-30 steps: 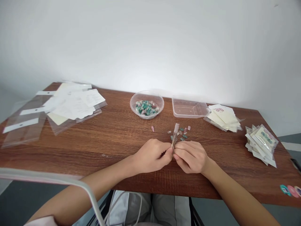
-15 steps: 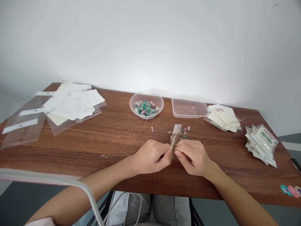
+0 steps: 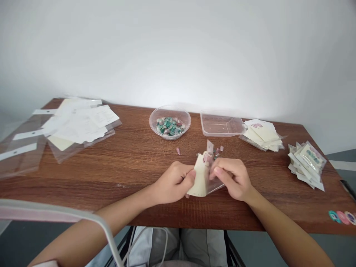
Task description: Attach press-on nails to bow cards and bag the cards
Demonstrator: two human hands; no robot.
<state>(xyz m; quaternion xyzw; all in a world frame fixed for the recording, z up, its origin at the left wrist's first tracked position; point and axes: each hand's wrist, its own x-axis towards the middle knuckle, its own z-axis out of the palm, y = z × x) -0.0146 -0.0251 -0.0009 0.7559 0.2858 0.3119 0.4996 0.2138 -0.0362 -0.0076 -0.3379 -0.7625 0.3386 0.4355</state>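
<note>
A cream card (image 3: 199,177) with a pink print near its top is pinched between the thumb and fingers of my left hand (image 3: 174,184); it curves slightly. My right hand (image 3: 234,178) is closed in a pinch on the clear plastic bag (image 3: 216,185) just right of the card. How far the card lies inside the bag I cannot tell. Behind the card are small glossy pink and teal pieces (image 3: 221,148), like press-on nails, partly hidden by my right hand and the bag. One pink piece (image 3: 178,151) lies apart to the left.
A round clear bowl (image 3: 151,126) holds many such pieces. Beside it stands a clear rectangular tub (image 3: 204,130). Cards (image 3: 264,135) and filled bags (image 3: 307,163) are piled at right, near round stickers (image 3: 342,217). White papers and bags (image 3: 80,122) cover the left. A white tube (image 3: 94,217) crosses the lower left.
The card was edge-on between both hands; now its cream face is turned towards me. My right hand has shifted slightly right, spreading the clear bag away from the card. The view has shifted slightly.
</note>
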